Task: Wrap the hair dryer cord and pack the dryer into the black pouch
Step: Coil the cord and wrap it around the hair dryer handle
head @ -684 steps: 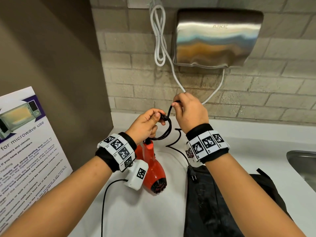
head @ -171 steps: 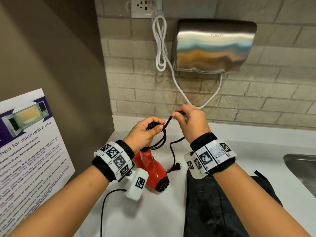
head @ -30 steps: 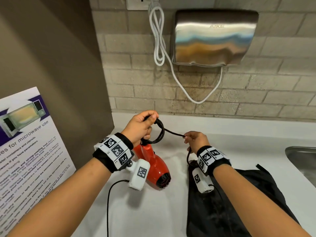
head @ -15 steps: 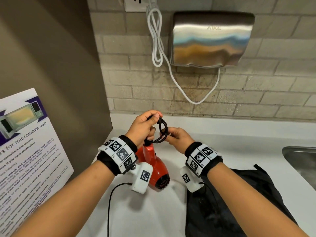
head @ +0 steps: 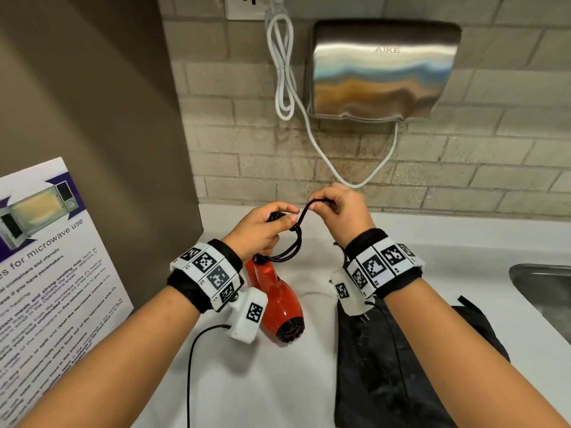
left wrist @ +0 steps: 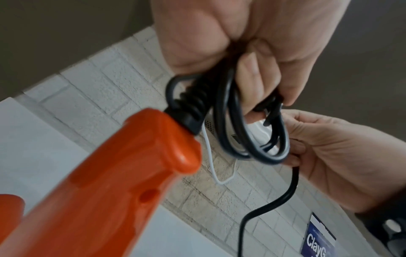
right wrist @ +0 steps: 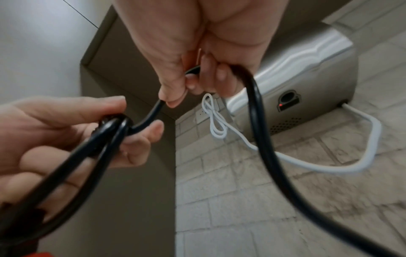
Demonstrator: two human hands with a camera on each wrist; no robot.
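Observation:
A red hair dryer (head: 279, 299) hangs over the white counter, nozzle toward me, its orange-red handle (left wrist: 105, 173) filling the left wrist view. My left hand (head: 262, 230) grips several coiled loops of its black cord (head: 289, 245) just above the handle. My right hand (head: 338, 208) pinches the free run of the cord (right wrist: 259, 121) a little to the right and higher, beside the coil. The cord's plug (head: 364, 316) dangles under my right wrist. The black pouch (head: 386, 366) lies flat on the counter at the lower right.
A steel hand dryer (head: 383, 69) with a white cable (head: 287, 66) hangs on the brick wall. A microwave poster (head: 46, 273) leans at the left beside a brown panel. A steel sink (head: 543, 288) starts at the right edge.
My right hand has risen from below the coil to beside and above it, bringing another length of cord up. The left hand keeps its grip on the coil.

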